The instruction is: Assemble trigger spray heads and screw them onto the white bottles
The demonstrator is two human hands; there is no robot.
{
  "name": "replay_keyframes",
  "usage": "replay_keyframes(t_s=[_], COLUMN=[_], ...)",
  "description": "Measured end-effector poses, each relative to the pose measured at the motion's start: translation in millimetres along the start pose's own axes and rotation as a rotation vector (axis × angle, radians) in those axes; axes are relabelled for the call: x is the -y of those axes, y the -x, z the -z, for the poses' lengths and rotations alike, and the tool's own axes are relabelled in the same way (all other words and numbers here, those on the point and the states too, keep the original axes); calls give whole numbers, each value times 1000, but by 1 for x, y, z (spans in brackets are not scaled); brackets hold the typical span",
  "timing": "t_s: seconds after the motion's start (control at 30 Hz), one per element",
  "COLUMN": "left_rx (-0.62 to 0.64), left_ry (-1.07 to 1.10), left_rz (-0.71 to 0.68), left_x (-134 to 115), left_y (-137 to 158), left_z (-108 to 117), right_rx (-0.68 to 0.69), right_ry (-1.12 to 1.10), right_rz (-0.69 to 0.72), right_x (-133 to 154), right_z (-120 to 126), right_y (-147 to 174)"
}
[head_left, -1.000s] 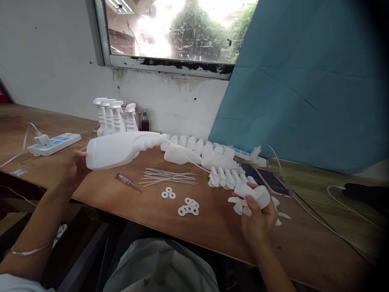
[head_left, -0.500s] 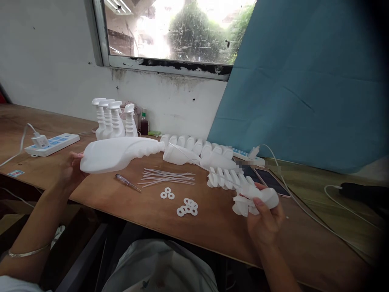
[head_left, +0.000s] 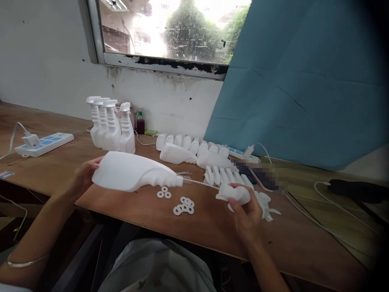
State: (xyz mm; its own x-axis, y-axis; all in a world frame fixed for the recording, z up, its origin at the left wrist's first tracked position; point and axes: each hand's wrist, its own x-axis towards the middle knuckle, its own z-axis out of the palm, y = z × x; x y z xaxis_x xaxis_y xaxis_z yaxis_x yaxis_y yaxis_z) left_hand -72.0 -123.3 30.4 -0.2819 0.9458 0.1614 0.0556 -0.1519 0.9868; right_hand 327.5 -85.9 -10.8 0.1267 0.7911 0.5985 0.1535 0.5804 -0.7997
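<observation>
My left hand grips the base of a white spray bottle, which lies sideways in the air with its neck pointing right. In my right hand is a white spray nozzle head, held between thumb and fingers. A thin white dip tube runs from the nozzle head toward the bottle; its end is at the neck opening, and I cannot tell how far inside it reaches. Below the bottle lie several white ring washers. More loose tubes show partly behind the bottle neck.
Several assembled spray bottles stand at the back left beside a power strip. Empty bottles lie along the wall. Nozzle parts and a phone lie to the right, near a white cable.
My right hand has moved left with the nozzle head, bringing the tube's end to the bottle's neck. The bottle has shifted right and lower, now covering the screwdriver and most loose tubes.
</observation>
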Motion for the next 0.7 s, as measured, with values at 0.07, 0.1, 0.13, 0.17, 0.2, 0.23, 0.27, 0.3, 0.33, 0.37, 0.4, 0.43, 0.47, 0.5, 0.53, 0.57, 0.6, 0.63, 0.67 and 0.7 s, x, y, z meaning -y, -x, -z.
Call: replay_keyframes(t_s=[0.07,0.1,0.13,0.17,0.2,0.23,0.27,0.3,0.33,0.37,0.4,0.43,0.47,0.5,0.53,0.57,0.6,0.63,0.67,0.7], left_rx=[86,127,155,173,184,191,192,190,181,170,162,153,149,148,153,161,169,179,192,211], left_ry=[71,109,127,135,137,138,140,142,143,145,147,147,144,139,131,118,103,91,84,82], left_rz=[113,174,206,231,251,265,272,275,274,270,268,268,270,271,272,273,269,258,238,212], left_x=[6,9,12,14,16,18,20,22,23,25,26,28,29,30,31,31,31,31,30,30], left_y=[4,7,9,10,12,13,14,14,14,14,14,14,14,14,14,15,15,15,15,15], left_z=[-17,-25,-33,-38,-43,-45,-46,-45,-44,-42,-40,-39,-37,-37,-36,-36,-36,-37,-37,-37], right_rx=[114,169,215,248,270,286,301,322,354,390,427,457,479,491,495,495,488,481,472,455], right_ry=[74,99,115,119,113,104,95,91,93,100,110,119,124,124,121,118,117,125,144,168], right_rz=[73,119,163,202,235,261,283,304,321,336,348,356,361,364,360,351,338,318,289,249], right_x=[8,12,15,18,19,20,21,21,20,20,20,20,20,19,19,19,19,18,18,17], right_z=[-5,-7,-9,-11,-12,-12,-12,-12,-11,-11,-11,-11,-11,-11,-12,-12,-13,-13,-13,-14], right_y=[5,7,9,11,12,12,13,13,13,14,14,15,15,16,16,17,17,18,19,20])
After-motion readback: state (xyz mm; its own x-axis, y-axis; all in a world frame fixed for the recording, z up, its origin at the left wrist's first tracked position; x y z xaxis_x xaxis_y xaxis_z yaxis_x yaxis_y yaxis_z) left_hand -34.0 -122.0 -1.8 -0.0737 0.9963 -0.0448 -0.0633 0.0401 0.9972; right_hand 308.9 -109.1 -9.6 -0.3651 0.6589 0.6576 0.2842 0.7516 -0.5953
